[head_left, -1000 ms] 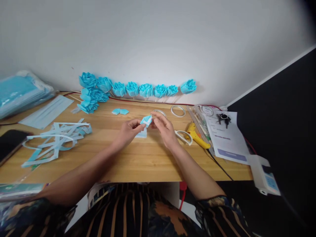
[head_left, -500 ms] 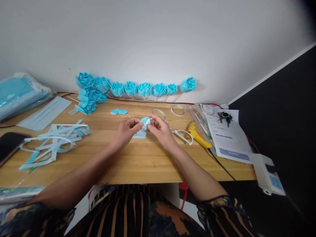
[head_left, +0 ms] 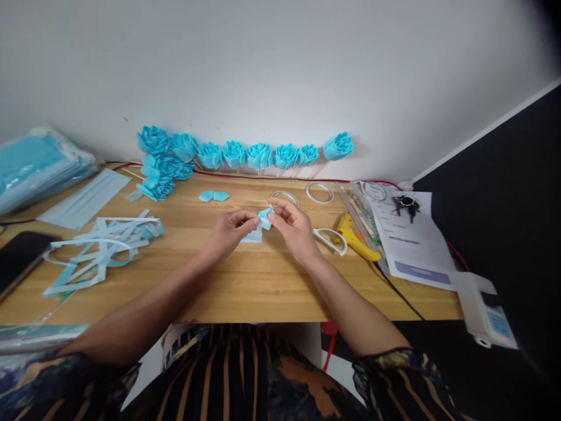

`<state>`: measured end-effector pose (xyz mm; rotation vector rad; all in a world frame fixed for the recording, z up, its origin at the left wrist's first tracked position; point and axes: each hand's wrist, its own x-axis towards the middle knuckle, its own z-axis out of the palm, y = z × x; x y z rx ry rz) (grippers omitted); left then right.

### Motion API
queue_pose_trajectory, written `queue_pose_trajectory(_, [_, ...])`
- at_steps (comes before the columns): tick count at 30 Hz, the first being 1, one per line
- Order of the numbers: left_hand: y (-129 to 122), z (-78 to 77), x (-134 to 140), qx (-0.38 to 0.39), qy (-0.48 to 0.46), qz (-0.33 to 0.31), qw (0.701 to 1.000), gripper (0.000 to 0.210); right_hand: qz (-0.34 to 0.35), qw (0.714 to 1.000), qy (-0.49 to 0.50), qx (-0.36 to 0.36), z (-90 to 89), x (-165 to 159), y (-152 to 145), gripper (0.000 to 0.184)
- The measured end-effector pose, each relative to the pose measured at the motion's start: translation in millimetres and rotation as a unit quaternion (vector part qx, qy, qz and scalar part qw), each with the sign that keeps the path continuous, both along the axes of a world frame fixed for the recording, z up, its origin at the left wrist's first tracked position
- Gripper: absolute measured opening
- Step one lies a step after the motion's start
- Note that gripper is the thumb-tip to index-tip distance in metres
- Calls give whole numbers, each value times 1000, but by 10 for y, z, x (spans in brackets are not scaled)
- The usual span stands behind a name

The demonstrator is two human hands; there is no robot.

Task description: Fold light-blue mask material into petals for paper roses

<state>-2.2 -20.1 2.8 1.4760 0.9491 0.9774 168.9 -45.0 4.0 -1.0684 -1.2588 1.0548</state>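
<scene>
Between my two hands is a small folded piece of blue-and-white mask fabric (head_left: 265,217), raised a little above the table. My left hand (head_left: 230,234) pinches its left edge between thumb and fingers. On the opposite side, my right hand (head_left: 291,228) grips it with the thumb in front and the fingers behind. Below lies a flat pale blue fabric piece (head_left: 253,236), partly covered by my hands. Scissors (head_left: 332,240) with white handles rest beside my right hand, which hides part of them. Two cut blue petals (head_left: 214,196) lie behind my left hand.
Blue fabric roses (head_left: 259,156) on sticks line the wall. At left are cut mask strips (head_left: 103,248), a flat mask (head_left: 83,199), a bag of masks (head_left: 41,166) and a phone (head_left: 21,257). At right are a yellow glue gun (head_left: 357,238), tape rings (head_left: 319,192), paper (head_left: 416,251) and keys (head_left: 405,206).
The folded fabric has turned in my fingers and shows more white along its lower left. Both hands have shifted slightly to the right in the view, as has the whole scene.
</scene>
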Motion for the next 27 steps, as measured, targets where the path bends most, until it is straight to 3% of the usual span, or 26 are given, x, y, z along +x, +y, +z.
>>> queue_pose_trajectory(7, [60,12,10,-7,-7,30,1000,25,-12,1000,-9,-8,-17,2,11,32])
queue_pose_trajectory(13, [81,21,6,0,1,40,999,27,-11,1000,4,-7,-26,10,21,47])
queue_pose_trajectory(21, [159,12,-52,42,22,34,998,30,-5,1000,14,0,-38,-17,49,40])
queue_pose_trajectory(25, [319,170,-297,117,132,111,978,25,-27,999,41,3,-17,-3,49,37])
queue_pose_trajectory(27, [401,236,-439,181,270,180,928,19,-16,998,55,1,-6,3,46,37])
